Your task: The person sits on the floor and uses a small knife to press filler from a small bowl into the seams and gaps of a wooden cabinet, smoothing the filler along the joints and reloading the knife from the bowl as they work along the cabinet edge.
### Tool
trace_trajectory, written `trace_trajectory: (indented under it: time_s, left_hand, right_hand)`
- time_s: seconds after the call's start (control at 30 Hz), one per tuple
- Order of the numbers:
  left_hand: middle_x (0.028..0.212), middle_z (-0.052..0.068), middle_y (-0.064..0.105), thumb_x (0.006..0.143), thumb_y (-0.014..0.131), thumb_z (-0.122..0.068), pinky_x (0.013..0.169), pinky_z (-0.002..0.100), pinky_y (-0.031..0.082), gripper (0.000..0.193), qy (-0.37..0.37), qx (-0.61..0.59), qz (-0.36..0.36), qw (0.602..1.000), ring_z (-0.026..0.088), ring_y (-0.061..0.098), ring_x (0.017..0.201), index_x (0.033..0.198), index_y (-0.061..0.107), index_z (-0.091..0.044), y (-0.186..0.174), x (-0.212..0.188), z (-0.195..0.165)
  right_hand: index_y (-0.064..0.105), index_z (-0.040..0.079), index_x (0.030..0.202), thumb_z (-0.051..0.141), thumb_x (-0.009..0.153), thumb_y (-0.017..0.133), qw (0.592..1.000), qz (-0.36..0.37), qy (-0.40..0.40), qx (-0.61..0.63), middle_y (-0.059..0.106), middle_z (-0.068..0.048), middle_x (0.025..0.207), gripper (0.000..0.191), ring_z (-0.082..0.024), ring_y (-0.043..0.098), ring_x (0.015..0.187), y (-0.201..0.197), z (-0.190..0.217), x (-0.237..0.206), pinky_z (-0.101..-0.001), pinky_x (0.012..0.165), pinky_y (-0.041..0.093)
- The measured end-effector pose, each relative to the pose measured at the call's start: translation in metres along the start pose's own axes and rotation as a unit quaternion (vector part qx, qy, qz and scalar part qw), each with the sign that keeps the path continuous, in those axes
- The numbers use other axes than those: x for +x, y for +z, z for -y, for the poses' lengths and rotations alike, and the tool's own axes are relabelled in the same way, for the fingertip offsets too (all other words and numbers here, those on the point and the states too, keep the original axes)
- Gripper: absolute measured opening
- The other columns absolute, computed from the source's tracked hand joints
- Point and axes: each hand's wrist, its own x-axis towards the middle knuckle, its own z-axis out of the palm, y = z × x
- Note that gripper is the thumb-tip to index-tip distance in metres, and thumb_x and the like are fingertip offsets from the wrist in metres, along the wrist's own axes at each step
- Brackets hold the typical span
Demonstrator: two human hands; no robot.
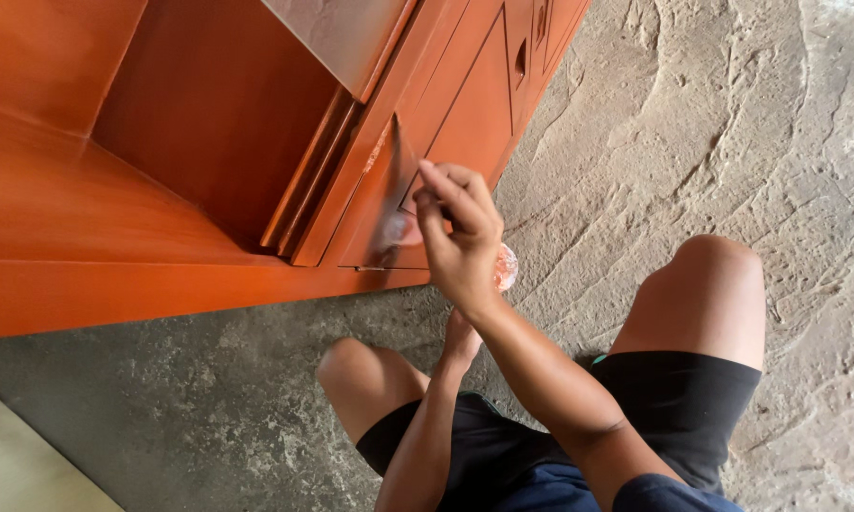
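I see a rough grey concrete floor (711, 123) filling most of the view, its surface ridged and uneven. On it lies one large orange-lacquered wooden cabinet (114, 209), with panelled doors along its front. I count two bare knees, one pair of black shorts, and two hands. My right hand (460, 237) is raised at the cabinet's door edge, fingers (443, 190) pinching a thin brush (396, 180), whose blurred tip lies against the orange wood. My left hand (461, 341) sits lower, mostly hidden behind the right wrist; I cannot tell its grip. One small translucent container (506, 267) shows just beside the right hand.
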Motion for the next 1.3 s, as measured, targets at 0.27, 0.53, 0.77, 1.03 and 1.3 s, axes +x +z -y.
trace_trajectory:
  time_s: [0.27,0.53,0.77,1.03,1.3]
  left_hand:
    - [0.092,0.0,0.058,0.102,0.058,-0.03,0.065,0.025,0.041,0.027,0.072,-0.113,0.028,0.991,0.006,0.051,0.08,0.114,0.06,-0.006,0.005,0.008,0.012]
    - [0.076,-0.004,0.048,0.103,0.06,-0.025,0.054,0.022,0.033,0.015,-0.073,-0.238,0.031,0.968,0.005,0.042,0.065,0.104,0.059,-0.009,0.007,0.003,0.003]
    - [0.069,-0.006,0.044,0.101,0.063,-0.019,0.047,0.022,0.029,0.011,-0.082,-0.23,0.014,0.97,0.004,0.038,0.057,0.099,0.059,-0.009,0.01,0.002,0.007]
    - [0.066,-0.004,0.045,0.099,0.06,-0.016,0.046,0.023,0.03,0.01,-0.062,-0.332,0.059,0.939,0.007,0.041,0.054,0.102,0.061,-0.006,0.006,0.011,0.016]
    - [0.072,-0.004,0.046,0.102,0.059,-0.016,0.051,0.023,0.033,0.012,0.006,-0.23,0.044,0.972,0.007,0.044,0.061,0.104,0.061,-0.005,0.006,0.009,0.019]
  right_hand:
    - [0.067,0.003,0.132,-0.009,0.101,0.066,0.999,0.036,0.001,-0.035,0.065,-0.009,0.118,0.034,-0.013,0.069,0.097,0.004,0.016,-0.023,-0.024,0.08,0.059]
    - [0.065,0.003,0.135,-0.009,0.097,0.068,0.998,0.056,0.007,-0.024,0.065,-0.01,0.121,0.04,-0.013,0.069,0.1,0.012,0.03,-0.043,-0.0245,0.083,0.059]
    - [0.068,0.004,0.131,-0.009,0.092,0.075,0.994,0.055,-0.047,-0.081,0.059,-0.009,0.118,0.041,-0.018,0.064,0.1,0.016,0.026,-0.046,-0.0272,0.084,0.055]
    - [0.067,0.005,0.131,-0.014,0.093,0.071,0.993,-0.006,-0.073,-0.095,0.057,-0.01,0.119,0.042,-0.017,0.064,0.099,0.012,0.01,-0.046,-0.0271,0.082,0.055]
    - [0.069,0.007,0.129,-0.013,0.092,0.071,0.99,0.003,-0.077,-0.121,0.059,-0.009,0.116,0.042,-0.014,0.065,0.092,0.007,0.005,-0.036,-0.0255,0.075,0.054]
